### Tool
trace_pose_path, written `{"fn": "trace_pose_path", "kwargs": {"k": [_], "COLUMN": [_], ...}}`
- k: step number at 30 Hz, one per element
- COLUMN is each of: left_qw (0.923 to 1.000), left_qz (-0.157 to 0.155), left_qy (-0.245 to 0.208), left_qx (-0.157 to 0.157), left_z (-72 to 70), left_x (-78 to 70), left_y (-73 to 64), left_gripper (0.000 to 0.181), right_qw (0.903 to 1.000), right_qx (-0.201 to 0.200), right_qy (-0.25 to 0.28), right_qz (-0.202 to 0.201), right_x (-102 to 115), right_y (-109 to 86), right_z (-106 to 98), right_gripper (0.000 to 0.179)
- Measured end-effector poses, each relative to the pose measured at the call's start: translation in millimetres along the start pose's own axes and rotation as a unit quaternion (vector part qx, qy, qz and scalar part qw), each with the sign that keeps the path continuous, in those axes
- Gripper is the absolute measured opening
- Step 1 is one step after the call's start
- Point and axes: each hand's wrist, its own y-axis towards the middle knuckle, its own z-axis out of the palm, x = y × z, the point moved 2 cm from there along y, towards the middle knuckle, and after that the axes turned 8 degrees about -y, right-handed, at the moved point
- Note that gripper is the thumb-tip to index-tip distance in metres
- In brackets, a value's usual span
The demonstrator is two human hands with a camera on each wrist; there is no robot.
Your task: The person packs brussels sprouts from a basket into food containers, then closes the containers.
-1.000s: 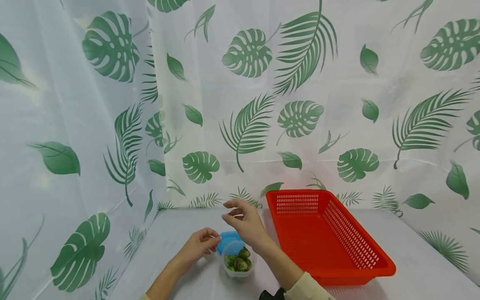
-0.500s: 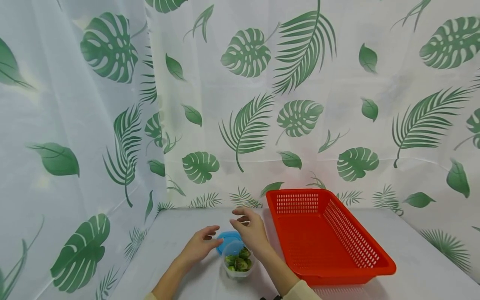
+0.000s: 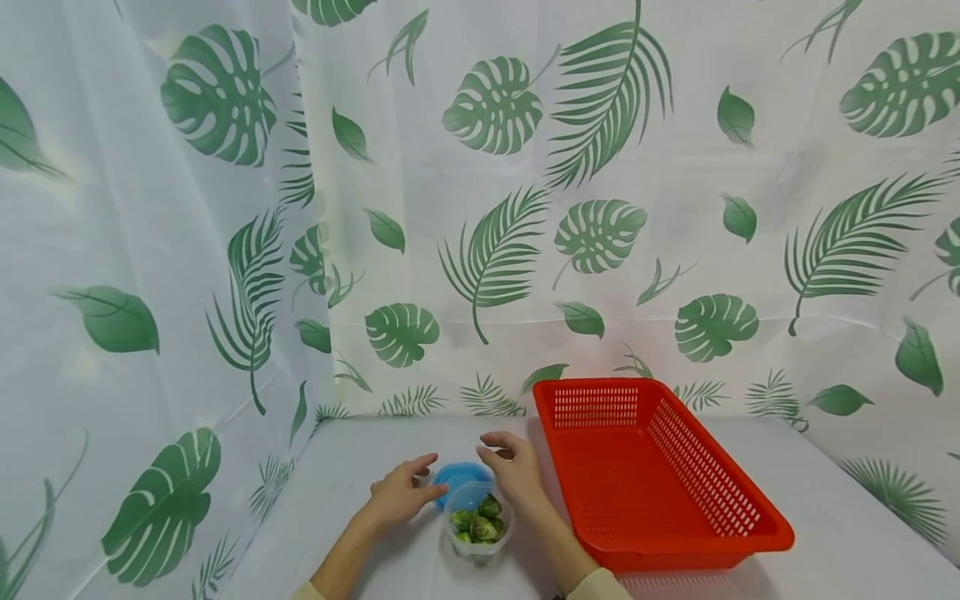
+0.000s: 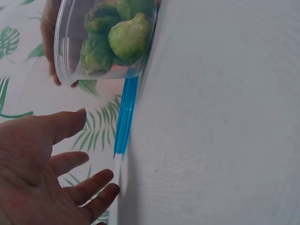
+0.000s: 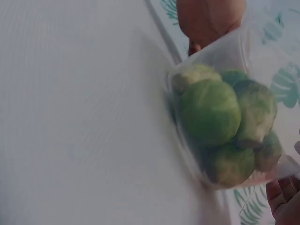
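A small clear plastic tub [image 3: 478, 552] stands uncovered on the white table, holding several green Brussels sprouts [image 3: 480, 527]. Just behind it a blue lid [image 3: 459, 475] lies flat, partly hidden by the tub. My left hand [image 3: 399, 494] is at the lid's left side, its fingers and thumb spread apart around nothing. In the left wrist view the same hand [image 4: 56, 173] shows a bare palm, apart from the tub and the lid's edge [image 4: 125, 115]. On the other side my right hand [image 3: 519, 473] hovers by the lid's right edge, fingers loosely bent with nothing in them.
A large red perforated plastic basket [image 3: 645, 483] occupies the table's right side, close to my right forearm. White curtains with green leaf prints [image 3: 491, 258] rise behind and to the left of the table [image 3: 352, 450].
My right hand has come down and rightward to the lid's right side. The left hand's fingers have spread from a near-closed pose at the lid's left edge. Tub and lid stay put.
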Motion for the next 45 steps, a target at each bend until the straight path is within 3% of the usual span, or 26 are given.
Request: {"fn": "trace_pose_path", "kwargs": {"k": [10, 17, 23, 31, 39, 45], "left_qw": [0.9998, 0.9997, 0.9995, 0.9956, 0.9925, 0.9897], "left_qz": [-0.011, -0.008, 0.005, 0.062, 0.072, 0.077], "left_qy": [-0.015, -0.010, -0.017, -0.064, -0.098, -0.114], "left_qx": [-0.003, 0.021, 0.025, 0.030, -0.016, -0.041], "left_z": [-1.5, -1.1, -1.9, 0.5, 1.7, 3.1], "left_x": [3.7, 5.2, 2.4, 1.1, -4.7, -6.6], "left_y": [4.5, 9.6, 7.8, 5.3, 3.4, 3.5], "left_gripper": [0.055, 0.048, 0.045, 0.052, 0.053, 0.052], "right_qw": [0.9983, 0.9917, 0.9867, 0.9900, 0.9960, 0.9989], "right_qx": [0.037, 0.091, 0.102, 0.091, 0.036, -0.009], "right_qy": [-0.014, -0.061, -0.081, -0.051, -0.005, -0.012], "right_qz": [0.044, 0.067, 0.097, 0.095, 0.081, 0.045], "right_x": [-28.5, -34.4, -37.0, -39.2, -36.6, -31.7], "right_y": [2.3, 5.3, 5.9, 4.5, 5.9, 5.7], "right_z": [-0.8, -4.2, -5.4, -2.3, -0.5, -1.1], "right_gripper": [0.029, 0.027, 0.021, 0.026, 0.025, 0.029]}}
